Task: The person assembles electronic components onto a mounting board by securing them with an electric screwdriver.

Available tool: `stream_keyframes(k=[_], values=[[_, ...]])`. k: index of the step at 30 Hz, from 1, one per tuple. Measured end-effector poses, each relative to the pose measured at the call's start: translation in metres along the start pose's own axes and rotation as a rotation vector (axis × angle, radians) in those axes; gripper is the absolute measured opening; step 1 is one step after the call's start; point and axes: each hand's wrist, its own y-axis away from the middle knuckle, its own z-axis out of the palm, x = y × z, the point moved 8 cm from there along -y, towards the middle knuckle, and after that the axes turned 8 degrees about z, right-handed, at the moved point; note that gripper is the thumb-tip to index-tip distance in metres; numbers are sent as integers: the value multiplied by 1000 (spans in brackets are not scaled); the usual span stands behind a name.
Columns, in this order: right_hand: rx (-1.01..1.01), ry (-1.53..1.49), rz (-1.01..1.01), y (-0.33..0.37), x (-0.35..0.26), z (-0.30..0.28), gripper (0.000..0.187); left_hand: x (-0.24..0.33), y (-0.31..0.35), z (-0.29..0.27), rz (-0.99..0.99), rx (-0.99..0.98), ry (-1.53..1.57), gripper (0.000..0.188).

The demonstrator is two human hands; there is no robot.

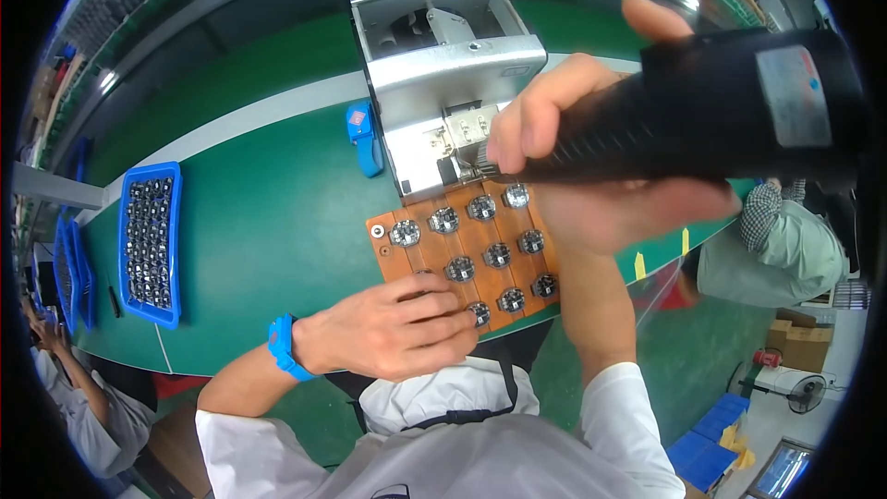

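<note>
My right hand (591, 129) is wrapped around a large black electric screwdriver (702, 111), which looms close to the camera. Its narrow end points toward the front of a silver screw feeder (453, 60); my fingers hide part of that end. Below the feeder lies an orange-brown fixture board (425, 257) holding rows of round, clear-and-black modules (460, 268). My left hand (397, 328), with a blue wrist strap (288, 348) on it, rests palm down over the board's near left corner. Its fingers are extended and slightly bent, covering some modules.
On the green table (268, 212), a blue tray (148, 245) full of small parts stands at the left. A blue strap device (363, 137) lies beside the feeder. Yellow tape marks (639, 265) sit near the right edge. Other people sit at both sides.
</note>
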Motion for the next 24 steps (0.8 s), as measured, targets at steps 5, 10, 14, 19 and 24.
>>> stream_keyframes(k=[5, 10, 14, 19, 24], values=[[-70, -26, -129, -5, -5, 9, 80, 4, 3, 8, 5, -70, 76, 18], [-43, 68, -66, -5, -4, 11, 80, 5, 5, 17, -25, -182, 87, 24], [47, 138, 74, 1, 2, 10, 100, 3, 9, 21, -52, -220, 135, 29], [52, 242, 163, 7, 5, 8, 109, 1, 9, 20, -69, -230, 148, 28], [-79, 39, 165, 8, 6, 2, 98, 0, 9, 20, -86, -230, 174, 28]])
